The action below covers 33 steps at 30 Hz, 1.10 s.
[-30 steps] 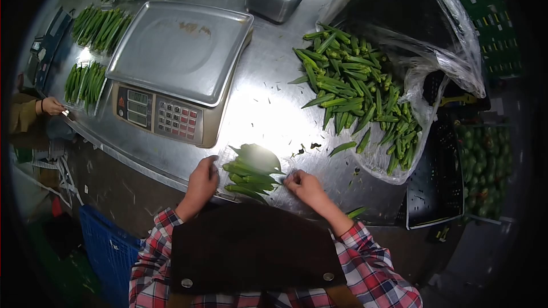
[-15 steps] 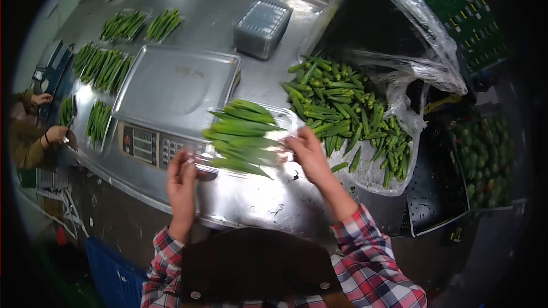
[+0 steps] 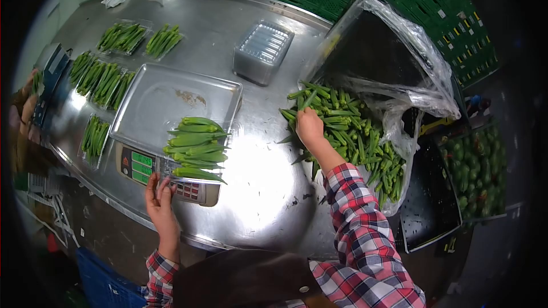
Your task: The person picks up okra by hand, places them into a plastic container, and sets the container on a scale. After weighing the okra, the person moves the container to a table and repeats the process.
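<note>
A clear plastic tray of okra [image 3: 195, 147] is over the front right part of the weighing scale [image 3: 171, 94]. My left hand [image 3: 161, 205] is at the tray's near left corner, its fingers closed on the edge. My right hand [image 3: 310, 127] is at the left side of a heap of loose okra [image 3: 357, 131], fingers closed round an okra pod [image 3: 309, 100] whose end sticks out above them. Other pods beneath the hand are partly hidden. Green digits glow on the scale's display [image 3: 141, 165].
Filled okra trays [image 3: 105, 82] stand left of the scale, and a stack of empty clear trays [image 3: 264, 51] behind it. A plastic-lined black crate [image 3: 377, 51] lies tipped behind the heap. Another person's hand [image 3: 28, 105] is at far left. Green crates [image 3: 456, 28] stand beyond.
My right hand has let go of the tray and moved right onto the heap. The okra tray has shifted left and down with my left hand. The scale's display now glows green.
</note>
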Tool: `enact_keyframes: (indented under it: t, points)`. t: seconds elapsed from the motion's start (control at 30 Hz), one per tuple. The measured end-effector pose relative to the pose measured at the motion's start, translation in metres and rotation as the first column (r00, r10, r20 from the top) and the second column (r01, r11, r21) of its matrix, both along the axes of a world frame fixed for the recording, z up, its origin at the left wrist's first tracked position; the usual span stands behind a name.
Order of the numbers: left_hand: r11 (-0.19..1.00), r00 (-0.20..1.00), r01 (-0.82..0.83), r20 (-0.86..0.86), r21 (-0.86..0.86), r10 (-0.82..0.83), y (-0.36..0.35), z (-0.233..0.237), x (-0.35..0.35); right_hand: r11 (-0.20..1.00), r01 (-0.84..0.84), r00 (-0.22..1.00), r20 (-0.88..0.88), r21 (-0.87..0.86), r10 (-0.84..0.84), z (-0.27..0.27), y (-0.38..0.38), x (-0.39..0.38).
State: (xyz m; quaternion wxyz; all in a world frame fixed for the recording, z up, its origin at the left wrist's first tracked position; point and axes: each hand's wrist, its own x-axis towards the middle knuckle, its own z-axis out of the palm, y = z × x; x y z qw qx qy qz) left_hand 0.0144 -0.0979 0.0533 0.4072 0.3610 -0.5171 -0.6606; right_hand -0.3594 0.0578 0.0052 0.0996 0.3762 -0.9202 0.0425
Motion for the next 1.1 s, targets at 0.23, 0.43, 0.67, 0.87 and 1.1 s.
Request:
enact_keyframes:
  t: [0.23,0.43,0.67,0.87,1.1]
  points:
    - [1.0,1.0,0.017,-0.006,0.015,-0.017,-0.005,-0.003,-0.014,0.939,0.069,0.987,0.114,0.336,-0.113,0.002,-0.042,-0.012]
    - [0.994,0.992,-0.024,0.117,-0.103,0.036,0.023,-0.025,0.019,0.932,0.094,0.95,0.247,0.349,-0.189,-0.011,-0.037,-0.022]
    - [0.884,0.865,0.263,0.5,-0.387,-0.039,0.074,-0.062,0.065,0.997,0.026,0.956,0.292,-0.071,-0.004,0.077,-0.038,0.022]
    - [0.689,0.805,0.432,0.593,-0.582,-0.005,0.076,-0.074,0.063,0.85,-0.296,0.794,0.382,-0.437,0.472,0.147,-0.087,0.097]
    - [0.689,0.841,0.408,0.54,-0.599,-0.029,0.073,-0.084,0.07,0.65,-0.601,0.635,0.216,-0.464,0.742,0.134,-0.137,0.121]
